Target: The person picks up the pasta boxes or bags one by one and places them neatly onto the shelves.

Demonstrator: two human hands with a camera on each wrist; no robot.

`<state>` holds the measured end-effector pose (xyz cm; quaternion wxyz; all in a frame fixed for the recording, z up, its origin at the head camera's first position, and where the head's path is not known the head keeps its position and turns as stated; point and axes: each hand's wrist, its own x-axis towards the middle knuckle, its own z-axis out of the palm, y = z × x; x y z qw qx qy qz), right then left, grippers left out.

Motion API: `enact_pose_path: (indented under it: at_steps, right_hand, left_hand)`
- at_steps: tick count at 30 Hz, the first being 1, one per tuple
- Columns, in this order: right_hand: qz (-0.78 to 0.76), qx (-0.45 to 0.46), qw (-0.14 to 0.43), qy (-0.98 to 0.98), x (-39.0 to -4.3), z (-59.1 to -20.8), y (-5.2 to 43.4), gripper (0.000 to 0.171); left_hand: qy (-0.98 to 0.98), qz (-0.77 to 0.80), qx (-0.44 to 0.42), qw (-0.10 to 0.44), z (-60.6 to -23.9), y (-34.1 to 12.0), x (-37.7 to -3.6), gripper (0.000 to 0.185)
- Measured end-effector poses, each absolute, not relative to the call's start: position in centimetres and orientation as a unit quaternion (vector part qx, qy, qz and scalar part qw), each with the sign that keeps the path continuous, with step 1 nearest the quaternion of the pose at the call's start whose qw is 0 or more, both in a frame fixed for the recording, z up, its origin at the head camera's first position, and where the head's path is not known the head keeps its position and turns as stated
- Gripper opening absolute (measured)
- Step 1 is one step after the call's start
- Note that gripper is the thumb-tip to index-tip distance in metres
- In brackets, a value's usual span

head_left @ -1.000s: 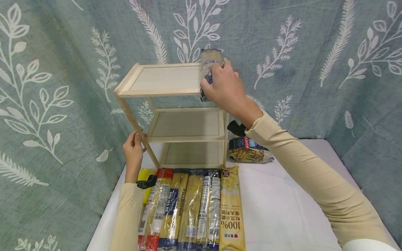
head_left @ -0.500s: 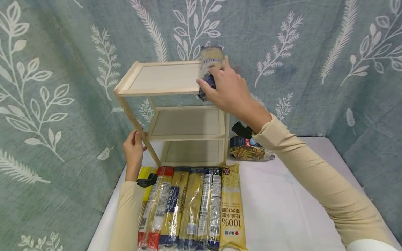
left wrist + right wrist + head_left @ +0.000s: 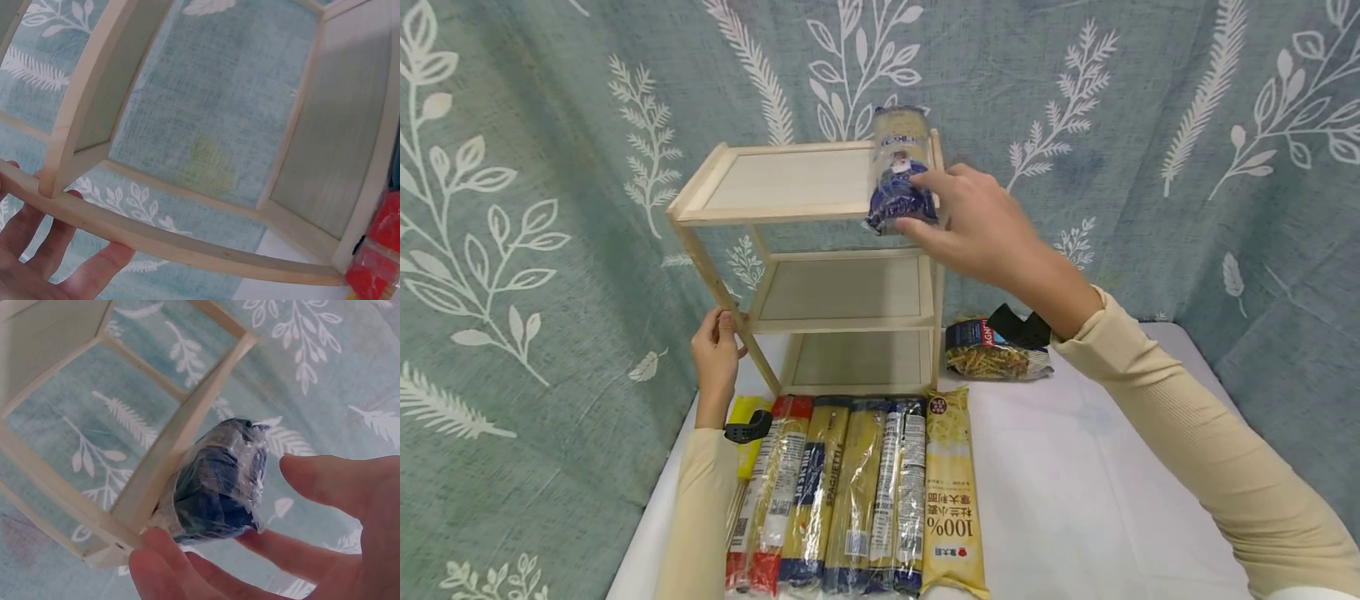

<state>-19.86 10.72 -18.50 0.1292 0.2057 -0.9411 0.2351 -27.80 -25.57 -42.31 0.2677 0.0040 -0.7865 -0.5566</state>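
A bag of pasta point(image 3: 897, 150) with a blue lower end lies on the right end of the top board of a three-tier wooden shelf point(image 3: 790, 183). Its blue end sticks out over the front edge. Around it spreads my right hand point(image 3: 988, 221), fingertips beside the bag. In the right wrist view, the thumb point(image 3: 319, 478) stands apart from the crinkled blue end point(image 3: 215, 487), while the fingers extend along its other side. My left hand point(image 3: 717, 354) grips the shelf's left front post, and its fingertips show against that post point(image 3: 169, 240) in the left wrist view.
Several long spaghetti packs point(image 3: 857, 492) lie side by side before the shelf, with a yellow pack point(image 3: 951, 500) at their right end. A bag of twisted pasta point(image 3: 996, 354) rests on the white cloth right of the shelf. Patterned curtain point(image 3: 1075, 125) surrounds the table.
My right hand has loosened from the pasta bag and drawn back to the right, uncovering more of its blue label. The left hand keeps its place on the post.
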Motion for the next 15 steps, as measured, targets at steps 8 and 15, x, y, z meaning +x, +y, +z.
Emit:
enact_pose_path:
  at_steps: [8,15]
  right_hand:
    - [0.281,0.224,0.149,-0.921,-17.9,-20.1,12.3,0.051]
    - [0.297,0.231,0.165,-0.912,-16.2,-21.6,13.5,0.051]
  left_hand:
    - [-0.79,-0.552,0.006,0.268,-42.6,-25.7,-27.8,0.042]
    - [-0.79,-0.549,0.003,0.271,-42.4,-25.6,-27.6,0.04]
